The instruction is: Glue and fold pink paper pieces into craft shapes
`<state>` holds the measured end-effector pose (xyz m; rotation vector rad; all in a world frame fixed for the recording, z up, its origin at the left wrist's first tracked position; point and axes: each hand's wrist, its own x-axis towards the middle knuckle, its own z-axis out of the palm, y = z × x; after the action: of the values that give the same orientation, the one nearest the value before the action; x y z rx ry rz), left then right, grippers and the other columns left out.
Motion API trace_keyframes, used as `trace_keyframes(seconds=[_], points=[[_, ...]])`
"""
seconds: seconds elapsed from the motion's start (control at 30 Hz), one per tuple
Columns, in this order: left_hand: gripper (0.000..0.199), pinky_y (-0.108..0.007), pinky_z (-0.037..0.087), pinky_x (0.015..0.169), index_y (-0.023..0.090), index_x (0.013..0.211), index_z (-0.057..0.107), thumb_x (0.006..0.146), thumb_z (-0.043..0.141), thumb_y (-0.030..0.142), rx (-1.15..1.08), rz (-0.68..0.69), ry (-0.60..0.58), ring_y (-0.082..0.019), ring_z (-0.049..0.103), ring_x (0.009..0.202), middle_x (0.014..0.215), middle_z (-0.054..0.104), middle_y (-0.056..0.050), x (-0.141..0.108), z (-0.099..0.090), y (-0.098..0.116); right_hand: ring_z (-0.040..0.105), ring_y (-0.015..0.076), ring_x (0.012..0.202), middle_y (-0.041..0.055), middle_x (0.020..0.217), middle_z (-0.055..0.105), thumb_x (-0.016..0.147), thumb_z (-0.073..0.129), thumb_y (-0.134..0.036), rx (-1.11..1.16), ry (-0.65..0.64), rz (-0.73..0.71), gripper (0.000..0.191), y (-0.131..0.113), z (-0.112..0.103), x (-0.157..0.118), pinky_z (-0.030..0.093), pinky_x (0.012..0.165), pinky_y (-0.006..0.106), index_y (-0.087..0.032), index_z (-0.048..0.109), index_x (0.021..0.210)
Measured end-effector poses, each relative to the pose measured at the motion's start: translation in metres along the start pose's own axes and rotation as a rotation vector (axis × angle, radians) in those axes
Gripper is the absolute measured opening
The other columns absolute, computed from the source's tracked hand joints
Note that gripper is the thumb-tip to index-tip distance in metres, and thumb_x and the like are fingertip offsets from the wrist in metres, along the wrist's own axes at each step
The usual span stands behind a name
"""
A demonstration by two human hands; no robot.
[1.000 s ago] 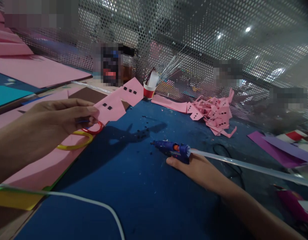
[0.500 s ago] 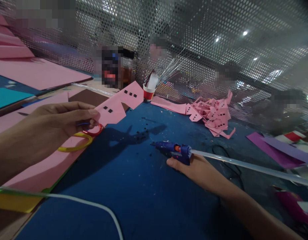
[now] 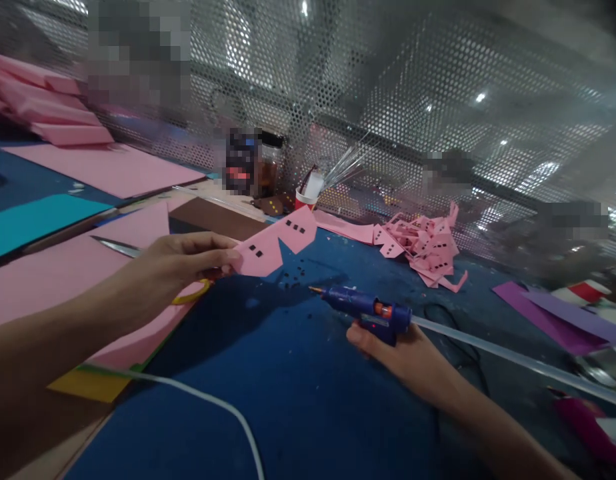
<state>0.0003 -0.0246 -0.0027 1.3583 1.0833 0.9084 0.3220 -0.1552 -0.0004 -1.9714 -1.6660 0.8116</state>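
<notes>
We look through 1 head-worn camera, set above and behind the left bare hand (image 3: pixel 188 261) and the right bare hand (image 3: pixel 405 353). It faces forward and down across the flat dark-blue surface (image 3: pixel 198 427), near enough that the left forearm (image 3: pixel 63 330) looms large from the left edge and the right forearm (image 3: pixel 493 423) from the lower right. Beyond, we face a grey perforated metal screen (image 3: pixel 308 80), its base slanting down rightward. Our wide span runs from folded pink paper sheets (image 3: pixel 61 103) at far left to flat purple paper sheets (image 3: pixel 548 317) at right.
</notes>
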Motion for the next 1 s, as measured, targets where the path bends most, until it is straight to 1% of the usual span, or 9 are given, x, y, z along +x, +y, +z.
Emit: trace_keyframes(seconds=[0.07, 0.13, 0.27, 0.4, 0.53, 0.67, 0.7, 0.87, 1.0], points=[[0.017, -0.018, 0.043, 0.068, 0.021, 0.088, 0.075, 0.083, 0.08, 0.036, -0.008, 0.015, -0.048, -0.011, 0.057, 0.079, 0.083, 0.066, 0.003, -0.003, 0.004, 0.0, 0.067, 0.0256, 0.086, 0.0067, 0.092, 0.072, 0.082, 0.064, -0.073, 0.048, 0.028, -0.018, 0.053, 0.0, 0.002, -0.005, 0.052, 0.08, 0.042, -0.023, 0.071, 0.099], [0.017, -0.02, 0.044, 0.071, 0.021, 0.083, 0.074, 0.081, 0.081, 0.036, -0.007, 0.04, -0.072, -0.012, 0.058, 0.081, 0.083, 0.067, 0.002, -0.005, 0.007, 0.0, 0.067, 0.0248, 0.087, 0.0054, 0.091, 0.072, 0.083, 0.065, -0.072, 0.101, 0.045, -0.048, 0.051, -0.003, 0.005, -0.011, 0.053, 0.08, 0.04, -0.024, 0.072, 0.101], [0.019, -0.021, 0.044, 0.07, 0.022, 0.082, 0.075, 0.08, 0.081, 0.04, 0.05, 0.094, -0.105, -0.013, 0.059, 0.081, 0.083, 0.069, 0.0, -0.008, 0.009, -0.003, 0.065, 0.0206, 0.077, 0.0032, 0.083, 0.071, 0.086, 0.066, -0.068, 0.158, 0.031, -0.11, 0.047, -0.014, 0.013, -0.021, 0.053, 0.07, 0.033, -0.023, 0.074, 0.098], [0.022, -0.023, 0.046, 0.075, 0.022, 0.082, 0.077, 0.081, 0.079, 0.044, 0.086, 0.155, -0.158, -0.014, 0.059, 0.081, 0.083, 0.071, 0.0, -0.009, 0.013, -0.005, 0.062, 0.0182, 0.072, 0.0032, 0.083, 0.07, 0.085, 0.069, -0.064, 0.145, 0.082, -0.1, 0.046, -0.029, 0.021, -0.025, 0.051, 0.062, 0.028, -0.02, 0.074, 0.098], [0.023, -0.022, 0.047, 0.071, 0.022, 0.078, 0.078, 0.077, 0.081, 0.045, 0.077, 0.168, -0.162, -0.014, 0.059, 0.075, 0.08, 0.073, -0.001, -0.008, 0.018, -0.003, 0.056, 0.0161, 0.068, 0.0011, 0.075, 0.063, 0.087, 0.067, -0.058, 0.102, 0.09, -0.182, 0.038, -0.036, 0.026, -0.026, 0.047, 0.058, 0.025, -0.02, 0.072, 0.087], [0.021, -0.021, 0.048, 0.07, 0.022, 0.077, 0.078, 0.077, 0.08, 0.043, 0.073, 0.168, -0.155, -0.013, 0.06, 0.074, 0.078, 0.073, 0.0, -0.008, 0.019, -0.003, 0.051, 0.0147, 0.065, -0.0008, 0.07, 0.054, 0.087, 0.069, -0.056, 0.094, 0.149, -0.24, 0.036, -0.033, 0.031, -0.026, 0.045, 0.056, 0.024, -0.022, 0.064, 0.079], [0.02, -0.021, 0.048, 0.069, 0.022, 0.078, 0.078, 0.077, 0.08, 0.042, 0.077, 0.167, -0.156, -0.013, 0.06, 0.074, 0.077, 0.073, 0.0, -0.008, 0.019, -0.003, 0.05, 0.0143, 0.064, -0.0013, 0.07, 0.052, 0.088, 0.068, -0.055, 0.099, 0.15, -0.252, 0.035, -0.032, 0.031, -0.026, 0.044, 0.056, 0.024, -0.022, 0.063, 0.078], [0.022, -0.021, 0.049, 0.069, 0.022, 0.079, 0.078, 0.076, 0.081, 0.043, 0.084, 0.173, -0.163, -0.013, 0.061, 0.072, 0.075, 0.074, 0.0, -0.007, 0.019, -0.004, 0.041, 0.0114, 0.062, -0.0039, 0.07, 0.045, 0.093, 0.064, -0.053, 0.111, 0.052, -0.301, 0.035, -0.035, 0.03, -0.025, 0.037, 0.054, 0.023, -0.021, 0.057, 0.083], [0.023, -0.022, 0.05, 0.069, 0.022, 0.079, 0.078, 0.075, 0.081, 0.044, 0.083, 0.157, -0.158, -0.014, 0.062, 0.073, 0.076, 0.073, 0.0, -0.01, 0.021, -0.004, 0.039, 0.011, 0.061, -0.0043, 0.07, 0.044, 0.094, 0.063, -0.053, 0.127, 0.049, -0.315, 0.035, -0.035, 0.03, -0.024, 0.034, 0.054, 0.023, -0.021, 0.055, 0.083]])
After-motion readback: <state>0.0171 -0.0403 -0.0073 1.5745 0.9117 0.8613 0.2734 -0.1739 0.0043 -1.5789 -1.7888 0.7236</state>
